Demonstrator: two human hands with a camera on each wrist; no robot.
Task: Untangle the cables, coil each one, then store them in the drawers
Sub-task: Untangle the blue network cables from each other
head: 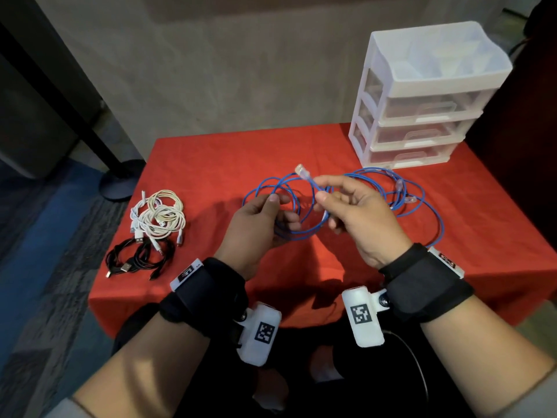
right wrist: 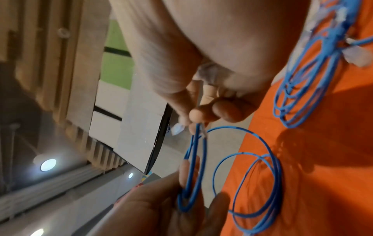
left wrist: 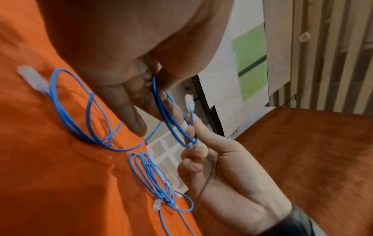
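My left hand (head: 281, 211) grips a small coil of blue network cable (head: 303, 227) above the red cloth. My right hand (head: 322, 188) pinches the same cable just below its clear plug (head: 300, 170), which points up and away. In the left wrist view the blue loops (left wrist: 168, 116) hang from my left fingers (left wrist: 131, 111) and run to my right hand (left wrist: 212, 161). In the right wrist view my right fingertips (right wrist: 203, 114) pinch the cable (right wrist: 193, 159), and part of it lies in loose loops (right wrist: 262, 183) on the cloth. The white drawer unit (head: 422, 101) stands at the back right, its drawers closed.
More blue cables (head: 404, 194) lie tangled on the red tablecloth (head: 211, 164) in front of the drawers. Coiled white cables (head: 159, 215) and black cables (head: 138, 257) lie at the table's left edge. A dark stand base (head: 120, 182) sits on the floor to the left.
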